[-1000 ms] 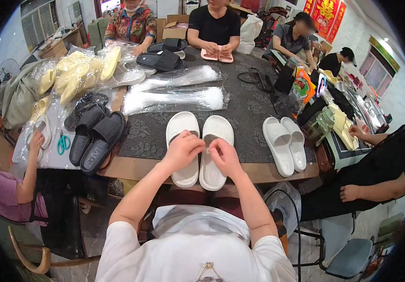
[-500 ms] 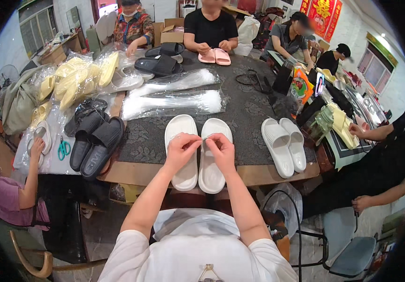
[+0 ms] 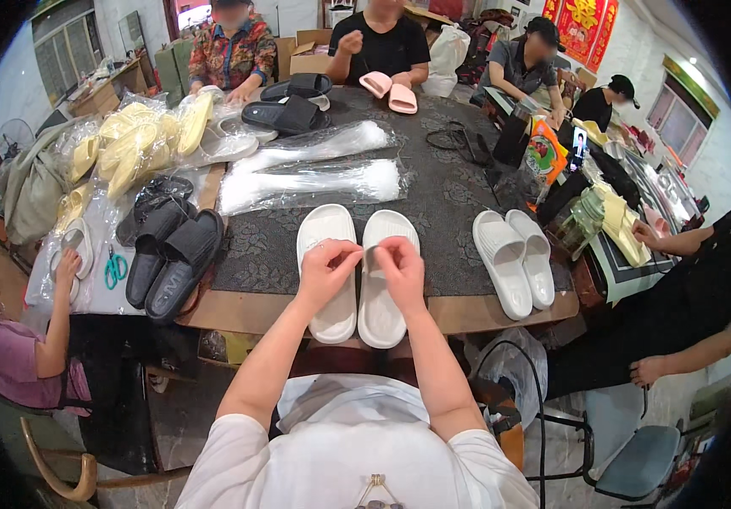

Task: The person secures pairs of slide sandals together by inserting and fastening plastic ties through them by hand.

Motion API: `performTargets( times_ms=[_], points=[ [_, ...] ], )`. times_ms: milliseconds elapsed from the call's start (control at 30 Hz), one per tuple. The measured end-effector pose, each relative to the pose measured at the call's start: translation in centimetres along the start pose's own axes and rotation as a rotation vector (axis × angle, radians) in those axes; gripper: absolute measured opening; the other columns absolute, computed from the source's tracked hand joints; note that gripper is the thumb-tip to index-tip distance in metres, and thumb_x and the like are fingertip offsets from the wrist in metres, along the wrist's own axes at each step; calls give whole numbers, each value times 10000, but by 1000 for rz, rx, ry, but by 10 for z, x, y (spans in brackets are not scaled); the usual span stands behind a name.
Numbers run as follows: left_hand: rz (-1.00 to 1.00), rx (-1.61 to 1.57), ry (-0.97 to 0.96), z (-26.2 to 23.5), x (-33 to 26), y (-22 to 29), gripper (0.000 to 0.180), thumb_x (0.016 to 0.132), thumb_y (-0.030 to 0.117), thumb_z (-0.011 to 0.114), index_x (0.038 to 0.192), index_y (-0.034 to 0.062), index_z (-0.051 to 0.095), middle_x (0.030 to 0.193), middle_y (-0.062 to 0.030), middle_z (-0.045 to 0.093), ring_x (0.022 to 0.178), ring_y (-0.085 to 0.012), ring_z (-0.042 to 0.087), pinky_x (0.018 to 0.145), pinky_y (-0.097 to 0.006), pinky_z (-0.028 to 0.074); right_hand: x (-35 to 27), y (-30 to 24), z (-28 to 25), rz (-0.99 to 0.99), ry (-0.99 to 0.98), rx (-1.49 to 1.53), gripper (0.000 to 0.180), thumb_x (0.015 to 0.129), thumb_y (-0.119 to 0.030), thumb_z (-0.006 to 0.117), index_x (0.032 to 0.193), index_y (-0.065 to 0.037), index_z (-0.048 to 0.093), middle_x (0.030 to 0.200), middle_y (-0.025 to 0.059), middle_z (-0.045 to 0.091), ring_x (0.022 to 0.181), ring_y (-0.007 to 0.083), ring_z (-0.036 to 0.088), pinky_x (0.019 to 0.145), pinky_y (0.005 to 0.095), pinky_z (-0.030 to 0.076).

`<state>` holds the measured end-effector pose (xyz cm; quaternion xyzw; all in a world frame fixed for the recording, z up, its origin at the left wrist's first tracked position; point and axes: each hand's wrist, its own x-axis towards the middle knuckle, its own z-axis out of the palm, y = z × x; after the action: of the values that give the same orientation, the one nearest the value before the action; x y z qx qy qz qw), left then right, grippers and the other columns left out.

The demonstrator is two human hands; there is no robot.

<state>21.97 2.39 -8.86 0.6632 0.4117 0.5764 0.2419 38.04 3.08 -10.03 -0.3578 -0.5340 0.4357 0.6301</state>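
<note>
A pair of white slide sandals lies at the table's near edge, straight in front of me, toes pointing away. My left hand (image 3: 330, 270) is over the left slide (image 3: 331, 321), thumb and fingers pinched together. Over the right slide (image 3: 380, 327), my right hand (image 3: 401, 271) is pinched as well, its fingertips close to those of the left. Whatever sits between the fingertips is too small to make out. Both hands hide part of the slides' straps and footbeds.
Another white pair (image 3: 501, 263) stands to the right. At left are black slides (image 3: 183, 267), teal-handled scissors (image 3: 116, 269) and bagged yellow slippers (image 3: 140, 144). Two clear packs of white strands (image 3: 323, 188) lie beyond my hands. Several people work around the table; one holds pink slippers (image 3: 401, 97).
My hands stay almost in place, still pinched, with the right fingertips shifting slightly. Across the table, a person has raised one hand, and the pink slippers have moved apart.
</note>
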Motion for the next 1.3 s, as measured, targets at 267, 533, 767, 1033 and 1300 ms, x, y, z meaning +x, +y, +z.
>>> performTargets(
  times_ms=[267,533,767,1033,1300],
  points=[
    [6,20,3,1,0,3,101,811,99,727,897,46,716,796,-53,664,662,-126,616,589,-252,480,0,2,3,-43,25,-15,64,870,-67,653,880,-41,596,732,-53,539,644,21,462,563,191,374],
    [11,27,-14,3,1,3,96,815,97,724,899,52,714,783,-47,659,645,-117,594,573,-253,465,0,2,1,-57,59,-18,58,886,-49,630,902,-39,575,755,-51,540,654,17,477,572,178,378],
    [-27,42,-19,-3,-1,2,117,821,97,718,930,53,715,779,-56,653,666,-120,601,592,-248,472,-1,-4,1,-59,-66,-216,67,873,-44,649,902,-37,589,761,-42,571,657,17,494,584,184,404],
    [-15,-14,22,2,-1,-5,105,822,96,706,910,40,716,798,-70,664,663,-135,608,605,-260,485,-5,-15,2,-251,-102,-449,138,796,-42,715,881,-50,606,794,5,557,573,63,463,494,214,361],
    [87,227,51,-75,4,31,298,805,108,703,1099,79,665,1114,-83,641,846,-201,643,686,-295,528,-13,-28,9,-451,-143,-723,187,755,-161,768,829,-78,617,804,36,589,529,157,536,513,304,450]
  ],
)
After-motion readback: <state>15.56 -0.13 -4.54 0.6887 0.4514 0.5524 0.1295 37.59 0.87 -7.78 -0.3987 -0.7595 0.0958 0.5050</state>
